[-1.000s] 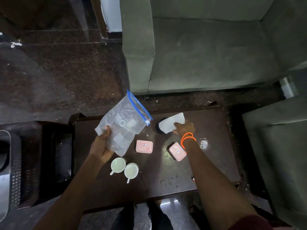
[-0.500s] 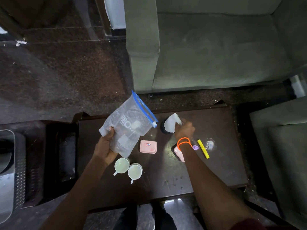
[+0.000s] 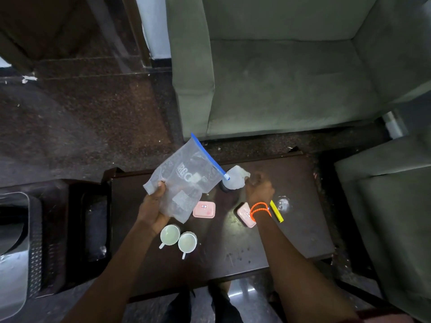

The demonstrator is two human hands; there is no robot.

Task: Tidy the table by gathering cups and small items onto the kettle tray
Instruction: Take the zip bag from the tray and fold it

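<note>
My left hand grips a clear zip bag with a blue seal, held up over the dark wooden table. My right hand, with orange bands on the wrist, holds a crumpled white piece right at the bag's open corner, above a dark round object. Two white cups stand side by side near my left wrist. Two pink soap boxes lie on the table, one partly under my right wrist. A yellow stick lies to the right of that wrist.
A green armchair stands behind the table and another to its right. A dark side stand and a metal bin are at the left. A small clear glass item sits beside the yellow stick.
My right hand lifted the white piece off the dark round object and brought it left to the bag's open corner. The bag stayed raised in my left hand.
</note>
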